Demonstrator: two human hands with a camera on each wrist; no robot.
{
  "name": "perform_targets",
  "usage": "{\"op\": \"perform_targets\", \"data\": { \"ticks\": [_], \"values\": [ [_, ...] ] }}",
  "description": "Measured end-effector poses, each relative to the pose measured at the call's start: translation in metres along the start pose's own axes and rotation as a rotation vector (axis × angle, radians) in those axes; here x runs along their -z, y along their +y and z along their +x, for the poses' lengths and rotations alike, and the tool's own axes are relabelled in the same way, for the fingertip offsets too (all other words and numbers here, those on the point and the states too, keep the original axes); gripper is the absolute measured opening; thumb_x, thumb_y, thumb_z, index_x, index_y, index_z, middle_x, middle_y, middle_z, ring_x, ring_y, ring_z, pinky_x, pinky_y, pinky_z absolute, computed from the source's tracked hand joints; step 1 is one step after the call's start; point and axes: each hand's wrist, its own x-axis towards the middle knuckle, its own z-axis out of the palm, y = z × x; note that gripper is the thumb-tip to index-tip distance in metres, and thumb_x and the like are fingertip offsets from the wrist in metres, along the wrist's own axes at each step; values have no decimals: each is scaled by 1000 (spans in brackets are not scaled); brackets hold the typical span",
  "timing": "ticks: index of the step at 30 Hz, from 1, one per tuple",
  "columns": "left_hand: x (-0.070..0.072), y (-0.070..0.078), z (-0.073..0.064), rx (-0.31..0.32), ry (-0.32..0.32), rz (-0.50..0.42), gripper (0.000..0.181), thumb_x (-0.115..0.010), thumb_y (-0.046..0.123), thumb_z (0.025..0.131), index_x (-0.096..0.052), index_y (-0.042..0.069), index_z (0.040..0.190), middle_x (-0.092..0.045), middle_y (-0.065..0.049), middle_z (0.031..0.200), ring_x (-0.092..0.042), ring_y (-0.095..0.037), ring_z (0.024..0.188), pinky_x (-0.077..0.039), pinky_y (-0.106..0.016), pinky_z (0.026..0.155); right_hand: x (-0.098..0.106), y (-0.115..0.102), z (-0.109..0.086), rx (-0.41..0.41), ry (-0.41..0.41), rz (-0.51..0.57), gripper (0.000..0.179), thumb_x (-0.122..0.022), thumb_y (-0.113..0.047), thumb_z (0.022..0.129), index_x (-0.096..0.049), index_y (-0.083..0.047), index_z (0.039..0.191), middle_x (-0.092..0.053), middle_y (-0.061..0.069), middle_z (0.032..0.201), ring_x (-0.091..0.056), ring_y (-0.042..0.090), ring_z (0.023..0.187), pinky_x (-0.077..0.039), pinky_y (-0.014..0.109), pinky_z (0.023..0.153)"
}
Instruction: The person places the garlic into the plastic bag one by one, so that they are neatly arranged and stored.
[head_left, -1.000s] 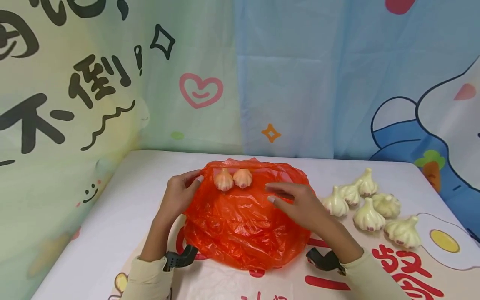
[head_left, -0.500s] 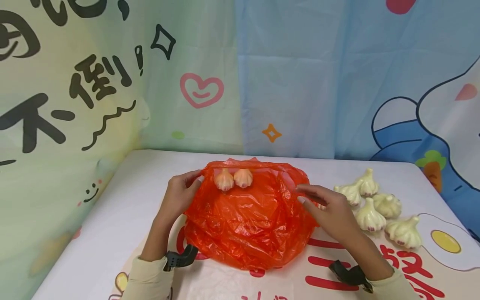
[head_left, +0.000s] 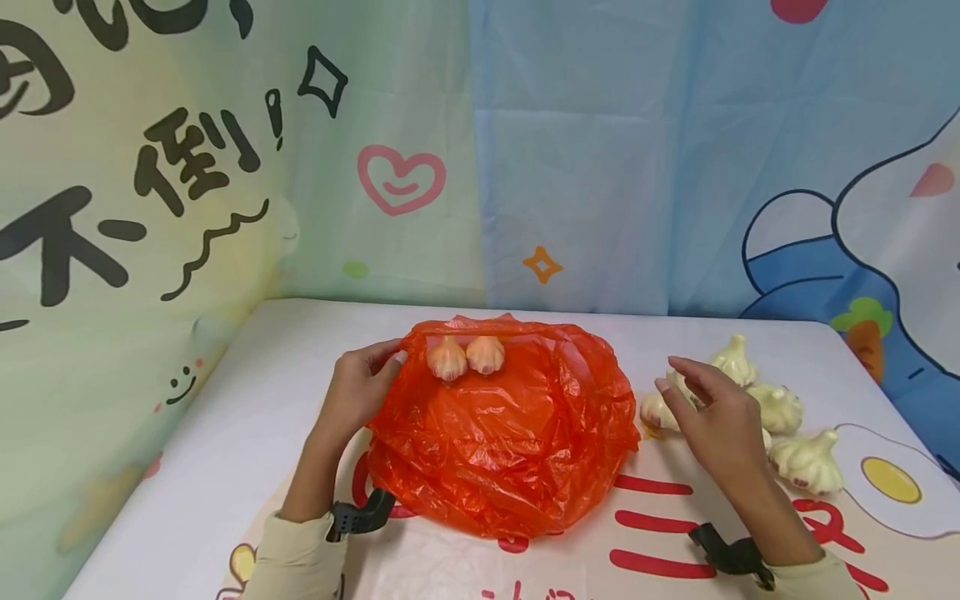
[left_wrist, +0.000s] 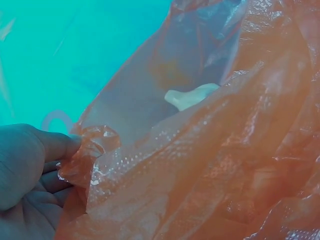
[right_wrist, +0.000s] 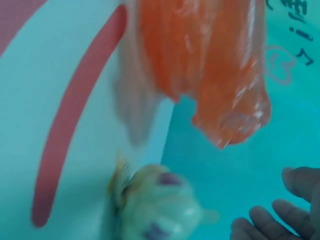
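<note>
A red translucent plastic bag [head_left: 517, 433] lies on the table with its mouth spread open at the far side. Two garlic bulbs [head_left: 486, 356] show side by side inside the mouth, tinted by the plastic. My left hand [head_left: 363, 387] pinches the bag's left rim between thumb and fingers; the left wrist view shows the plastic [left_wrist: 95, 145] gathered at the thumb tip. To the right of the bag, my right hand [head_left: 716, 417] hovers over a group of pale garlic bulbs, thumb and fingers apart with nothing between them. One garlic bulb [right_wrist: 160, 205] is near this hand in the right wrist view.
Several loose garlic bulbs [head_left: 808, 462] sit on the table's right side, some partly covered by the right hand. A printed mat [head_left: 442, 567] with red characters lies beneath the bag. Behind the white table [head_left: 315, 333] hangs a patterned cloth [head_left: 570, 167].
My right hand has moved right, from above the bag to the loose garlic bulbs. My left hand keeps its pinch on the rim, and the two bulbs inside stay put.
</note>
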Motion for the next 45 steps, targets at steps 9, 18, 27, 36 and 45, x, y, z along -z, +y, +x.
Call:
{"op": "perform_targets", "data": {
  "ticks": [9,18,27,36,45],
  "values": [
    [0,2,0,-5,1,3,33,-58,17,99,-63,4,128,-67,-13,116,-68,-26,91,-58,-37,75,1,15,0,-118,-38,-15,43,-68,-18,93,-59,3,129,-61,21,125,-60,39,110,-46,19,86],
    [-2,1,-1,4,-3,-8,33,-57,18,99,-63,4,128,-67,-13,116,-68,-25,90,-58,-37,74,-4,27,2,-192,-143,-62,53,-64,-28,95,-52,6,135,-61,27,121,-61,42,108,-49,47,85],
    [-2,1,-1,7,-8,-16,32,-57,18,100,-63,4,128,-67,-13,115,-68,-25,89,-58,-37,74,-9,28,4,-190,-221,-127,57,-70,-22,92,-50,8,135,-57,32,124,-56,47,112,-49,57,87],
    [-2,1,-1,-2,-8,-16,32,-57,17,100,-63,3,128,-67,-14,115,-68,-26,90,-58,-37,74,-11,24,5,-186,-267,-158,59,-73,-10,86,-48,11,135,-53,34,127,-53,48,113,-47,59,89],
    [-3,-1,-1,-9,-13,-16,33,-57,17,99,-63,3,128,-67,-14,116,-68,-26,92,-58,-37,76,-13,26,3,-218,-221,-135,45,-68,-17,91,-57,10,126,-60,30,118,-57,45,106,-50,56,87]
  ]
}}
